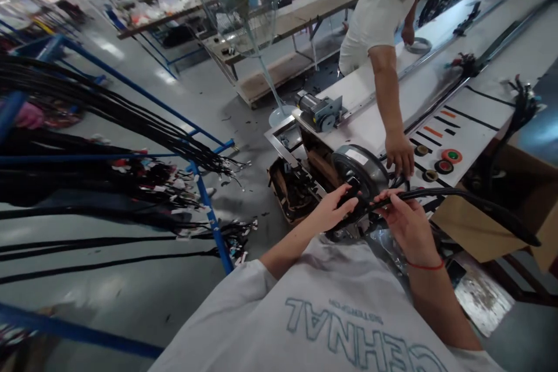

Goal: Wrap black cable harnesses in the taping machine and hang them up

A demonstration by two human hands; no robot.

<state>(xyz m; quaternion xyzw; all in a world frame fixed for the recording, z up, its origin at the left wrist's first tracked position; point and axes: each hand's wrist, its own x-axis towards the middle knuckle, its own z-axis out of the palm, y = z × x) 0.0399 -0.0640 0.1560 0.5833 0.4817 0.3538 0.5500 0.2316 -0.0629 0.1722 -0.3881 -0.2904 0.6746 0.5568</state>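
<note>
A black cable bundle runs across in front of me, its right end drooping over a cardboard box. My right hand, with a red cord at the wrist, is closed around this bundle, thumb on top. Just left of it, my left hand curls its thumb and fingers about a small black object, whose kind I cannot make out. Behind my hands stands a round black reel-like wheel with a white label. A co-worker's hand reaches down to black cable beside the wheel.
The white workbench carries a motor, colored round buttons and short strips. An open cardboard box is at right. On the left, a blue rack holds hanging wire bundles. A fan stands beyond.
</note>
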